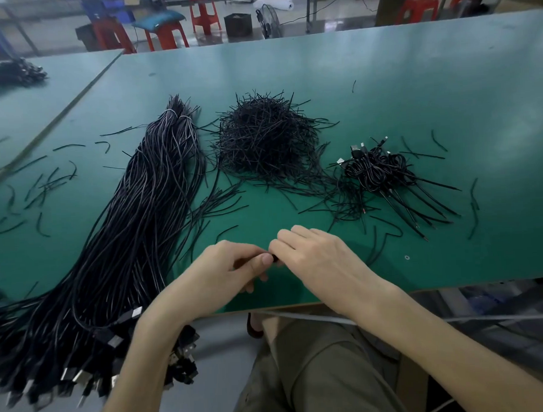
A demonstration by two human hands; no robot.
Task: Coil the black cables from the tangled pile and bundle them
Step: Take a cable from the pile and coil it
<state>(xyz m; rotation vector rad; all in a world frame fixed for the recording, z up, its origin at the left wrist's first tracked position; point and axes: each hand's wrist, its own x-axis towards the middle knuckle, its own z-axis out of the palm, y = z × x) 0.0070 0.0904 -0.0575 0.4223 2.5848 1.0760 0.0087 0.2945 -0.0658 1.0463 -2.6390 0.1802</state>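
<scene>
A long sheaf of black cables (134, 218) runs from the table's middle down over its front left edge, USB plugs hanging at the end. A mound of short black twist ties (264, 137) lies at the centre. Several coiled, tied cables (377, 170) are stacked to the right. My left hand (223, 270) and my right hand (316, 253) meet near the front edge, fingers curled, pinching a small black cable piece (274, 258) between them. Most of that piece is hidden by the fingers.
Loose ties are scattered over the green table (446, 98), mostly at the left and right. Another cable bundle (9, 74) sits on the neighbouring table at far left. Red stools (204, 12) and a fan stand on the floor behind. A white cord crosses my lap.
</scene>
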